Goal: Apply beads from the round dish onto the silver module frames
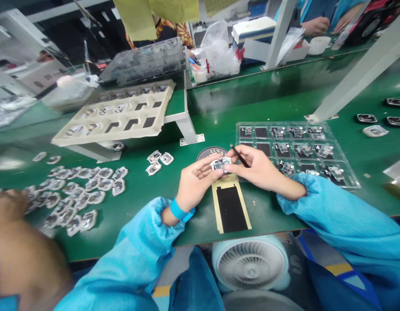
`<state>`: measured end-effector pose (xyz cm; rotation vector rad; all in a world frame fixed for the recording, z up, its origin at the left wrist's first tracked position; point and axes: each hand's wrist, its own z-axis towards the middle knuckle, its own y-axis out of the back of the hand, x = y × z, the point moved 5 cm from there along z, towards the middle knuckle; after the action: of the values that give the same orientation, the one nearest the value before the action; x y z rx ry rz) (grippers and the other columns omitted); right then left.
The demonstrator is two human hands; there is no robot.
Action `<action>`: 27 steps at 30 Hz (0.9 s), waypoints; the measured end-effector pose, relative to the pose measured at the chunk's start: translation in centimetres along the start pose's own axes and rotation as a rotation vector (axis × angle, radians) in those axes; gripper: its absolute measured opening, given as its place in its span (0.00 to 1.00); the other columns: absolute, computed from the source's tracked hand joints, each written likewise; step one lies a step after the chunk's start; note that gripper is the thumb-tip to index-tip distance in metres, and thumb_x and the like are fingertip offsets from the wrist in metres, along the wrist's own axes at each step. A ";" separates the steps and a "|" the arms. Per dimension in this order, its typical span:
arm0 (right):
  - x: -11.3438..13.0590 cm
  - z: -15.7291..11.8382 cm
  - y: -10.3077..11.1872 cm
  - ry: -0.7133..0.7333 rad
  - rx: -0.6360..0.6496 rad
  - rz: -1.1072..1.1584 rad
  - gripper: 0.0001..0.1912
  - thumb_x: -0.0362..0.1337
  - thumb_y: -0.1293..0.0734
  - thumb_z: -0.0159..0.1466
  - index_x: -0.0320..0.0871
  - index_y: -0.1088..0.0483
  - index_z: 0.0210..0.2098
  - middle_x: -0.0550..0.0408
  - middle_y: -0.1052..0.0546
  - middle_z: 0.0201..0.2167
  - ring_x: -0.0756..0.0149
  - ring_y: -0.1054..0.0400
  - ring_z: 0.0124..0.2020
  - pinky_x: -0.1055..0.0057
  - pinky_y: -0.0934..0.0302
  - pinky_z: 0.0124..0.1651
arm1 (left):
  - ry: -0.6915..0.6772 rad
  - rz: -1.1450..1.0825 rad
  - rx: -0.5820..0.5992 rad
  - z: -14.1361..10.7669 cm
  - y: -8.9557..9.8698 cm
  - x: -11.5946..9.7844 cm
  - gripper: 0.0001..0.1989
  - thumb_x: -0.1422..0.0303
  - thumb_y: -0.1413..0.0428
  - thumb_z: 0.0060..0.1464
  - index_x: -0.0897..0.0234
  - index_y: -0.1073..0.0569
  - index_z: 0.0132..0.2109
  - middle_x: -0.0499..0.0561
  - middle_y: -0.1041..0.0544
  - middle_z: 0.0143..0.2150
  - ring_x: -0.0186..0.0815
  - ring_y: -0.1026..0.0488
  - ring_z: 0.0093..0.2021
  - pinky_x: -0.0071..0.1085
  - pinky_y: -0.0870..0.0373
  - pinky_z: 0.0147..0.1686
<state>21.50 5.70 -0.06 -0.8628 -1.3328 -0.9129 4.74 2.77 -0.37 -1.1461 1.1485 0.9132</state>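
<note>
Between my two hands is a small white housing with electronic parts inside. My left hand grips its left side with thumb and fingers. My right hand touches its right side with the thumb and also holds a dark pen-shaped tool, its end pointing up and left. Just behind the hands sits a round dish of small light parts, partly hidden. Below them lies a black pad edged with yellow tape. Three similar housings rest left of my left hand.
A clear compartment tray with circuit parts stands at right. Many white housings lie at left, near another person's blurred arm. A cream tray rests on a raised shelf. A slanted white post rises at right; a fan is below the edge.
</note>
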 end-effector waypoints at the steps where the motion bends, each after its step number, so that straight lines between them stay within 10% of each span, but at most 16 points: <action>1: 0.0 0.0 0.0 -0.005 0.002 0.005 0.24 0.47 0.24 0.56 0.39 0.31 0.44 0.53 0.23 0.36 0.72 0.28 0.37 0.73 0.32 0.42 | -0.003 0.004 -0.002 0.0 0.0 0.0 0.23 0.67 0.31 0.51 0.63 0.22 0.55 0.58 0.18 0.50 0.42 0.17 0.41 0.41 0.18 0.47; 27: -0.3 -0.3 -0.2 0.023 -0.087 0.001 0.22 0.43 0.22 0.54 0.37 0.27 0.43 0.54 0.23 0.33 0.76 0.31 0.28 0.78 0.33 0.33 | -0.026 -0.051 -0.040 0.0 -0.3 0.1 0.21 0.70 0.30 0.50 0.64 0.20 0.51 0.58 0.18 0.49 0.40 0.18 0.44 0.33 0.17 0.44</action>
<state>21.39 5.40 -0.42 -0.9167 -1.2799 -0.9827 5.01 2.69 -0.39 -1.1877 1.0789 0.9127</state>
